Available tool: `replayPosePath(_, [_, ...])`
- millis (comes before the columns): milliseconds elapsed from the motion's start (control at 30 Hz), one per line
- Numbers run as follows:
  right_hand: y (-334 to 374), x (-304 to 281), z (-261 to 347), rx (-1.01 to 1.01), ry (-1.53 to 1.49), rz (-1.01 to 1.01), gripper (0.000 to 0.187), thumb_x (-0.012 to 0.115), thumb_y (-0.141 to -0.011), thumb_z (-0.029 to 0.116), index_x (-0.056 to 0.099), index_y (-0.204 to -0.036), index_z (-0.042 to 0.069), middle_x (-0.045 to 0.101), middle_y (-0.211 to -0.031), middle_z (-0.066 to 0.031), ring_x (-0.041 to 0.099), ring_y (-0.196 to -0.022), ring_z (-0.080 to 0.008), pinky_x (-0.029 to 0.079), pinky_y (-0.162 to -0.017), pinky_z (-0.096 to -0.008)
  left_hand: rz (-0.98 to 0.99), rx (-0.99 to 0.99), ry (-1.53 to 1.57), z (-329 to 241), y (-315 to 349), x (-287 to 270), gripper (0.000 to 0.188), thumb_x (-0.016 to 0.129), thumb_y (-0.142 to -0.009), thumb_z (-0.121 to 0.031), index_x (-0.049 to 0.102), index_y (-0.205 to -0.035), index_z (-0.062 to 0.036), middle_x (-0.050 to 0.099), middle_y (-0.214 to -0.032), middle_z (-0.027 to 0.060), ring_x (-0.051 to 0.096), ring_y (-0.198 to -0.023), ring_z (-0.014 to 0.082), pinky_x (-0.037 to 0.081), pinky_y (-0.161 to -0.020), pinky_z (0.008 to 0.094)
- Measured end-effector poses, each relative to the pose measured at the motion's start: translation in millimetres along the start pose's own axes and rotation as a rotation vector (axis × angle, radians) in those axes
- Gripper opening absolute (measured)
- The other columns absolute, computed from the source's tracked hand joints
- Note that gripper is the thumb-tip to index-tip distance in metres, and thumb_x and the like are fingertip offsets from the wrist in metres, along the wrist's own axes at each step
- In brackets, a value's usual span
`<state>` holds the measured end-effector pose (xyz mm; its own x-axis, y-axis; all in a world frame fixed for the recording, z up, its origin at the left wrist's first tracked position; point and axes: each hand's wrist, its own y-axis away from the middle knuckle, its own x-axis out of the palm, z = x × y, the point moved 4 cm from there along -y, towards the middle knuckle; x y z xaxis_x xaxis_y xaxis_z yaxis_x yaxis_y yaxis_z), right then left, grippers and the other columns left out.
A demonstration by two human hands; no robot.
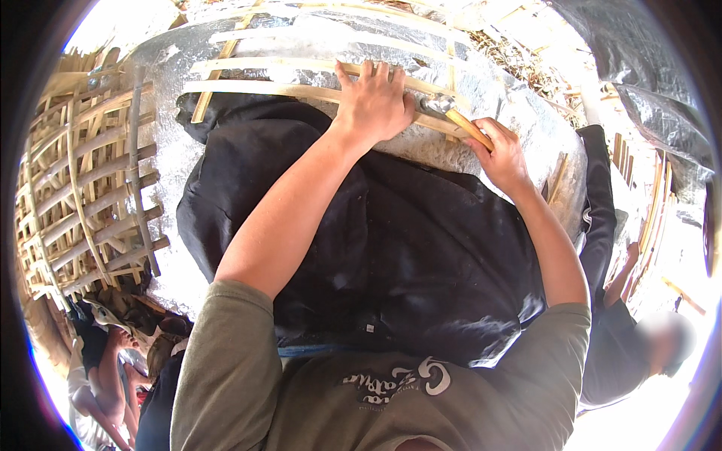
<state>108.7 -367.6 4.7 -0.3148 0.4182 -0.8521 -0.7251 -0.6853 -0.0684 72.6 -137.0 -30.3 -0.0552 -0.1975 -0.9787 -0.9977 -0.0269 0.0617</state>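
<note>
My left hand (374,101) lies over the long pale bamboo slats of a lattice, its fingers bent across the nearest ones and gripping there. The slats (263,89) run side to side, with crosspieces (218,71) under them. To its right, my right hand (500,154) is closed around a short yellow wooden stick or handle (468,128), which slants up and left to the near slat. A small greyish patch sits by its far end; what it is I cannot make out. Black trousers (436,255) cover my legs below the lattice.
Silvery plastic sheeting (173,158) spreads beneath the lattice. A woven bamboo panel (83,180) stands at the left. One person (613,353) sits at the right, near more bamboo strips (654,203); another person's bare limbs (109,376) show at the lower left.
</note>
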Motion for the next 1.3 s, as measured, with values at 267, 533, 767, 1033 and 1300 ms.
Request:
replayPosePath(267, [-1, -2, 0, -0.009, -0.001, 0.010, 0.027, 0.075, -0.090, 0.016, 0.062, -0.104, -0.002, 0.068, -0.097, -0.0192, 0.067, -0.086, -0.0393, 0.053, -0.074, -0.0425, 0.022, -0.025, 0.042, 1, -1, 2, 0.056, 0.041, -0.103, -0.038, 0.048, -0.146, -0.0034, 0.050, -0.147, 0.0195, 0.042, -0.142, 0.0371, 0.020, -0.111, 0.0800])
replayPosePath(533, [-2, -6, -2, 0.006, 0.013, -0.009, 0.028, 0.075, -0.091, 0.019, 0.063, -0.105, -0.001, 0.068, -0.097, -0.0196, 0.067, -0.087, -0.0396, 0.053, -0.074, -0.0427, -0.002, -0.011, 0.106, 2, -4, -1, 0.052, 0.039, -0.101, -0.035, 0.055, -0.135, 0.0005, 0.056, -0.139, 0.0214, 0.047, -0.136, 0.0400, 0.019, -0.110, 0.0813])
replayPosePath(767, [-2, -2, -4, 0.052, 0.017, 0.020, 0.028, 0.075, -0.091, 0.021, 0.063, -0.107, 0.000, 0.069, -0.098, -0.0195, 0.067, -0.087, -0.0398, 0.053, -0.074, -0.0428, -0.001, -0.006, 0.088, 1, -4, 1, 0.052, 0.040, -0.100, -0.034, 0.055, -0.137, 0.0000, 0.056, -0.139, 0.0212, 0.047, -0.136, 0.0399, 0.019, -0.109, 0.0820])
replayPosePath(1033, [-5, -2, -3, 0.105, 0.028, 0.030, 0.028, 0.075, -0.090, 0.022, 0.064, -0.103, 0.000, 0.068, -0.096, -0.0185, 0.066, -0.086, -0.0396, 0.053, -0.075, -0.0431, -0.049, 0.000, 0.016, 0, -1, 9, 0.058, 0.035, -0.105, -0.041, 0.051, -0.143, -0.0007, 0.053, -0.142, 0.0214, 0.044, -0.139, 0.0394, 0.023, -0.109, 0.0810])
replayPosePath(1300, [-5, -3, -3, 0.035, -0.006, 0.021, 0.028, 0.076, -0.090, 0.021, 0.065, -0.101, -0.002, 0.067, -0.093, -0.0169, 0.065, -0.084, -0.0372, 0.052, -0.074, -0.0418, -0.047, 0.008, -0.014, -2, 2, 5, 0.059, 0.033, -0.105, -0.041, 0.049, -0.145, -0.0005, 0.051, -0.145, 0.0218, 0.043, -0.140, 0.0393, 0.023, -0.110, 0.0803])
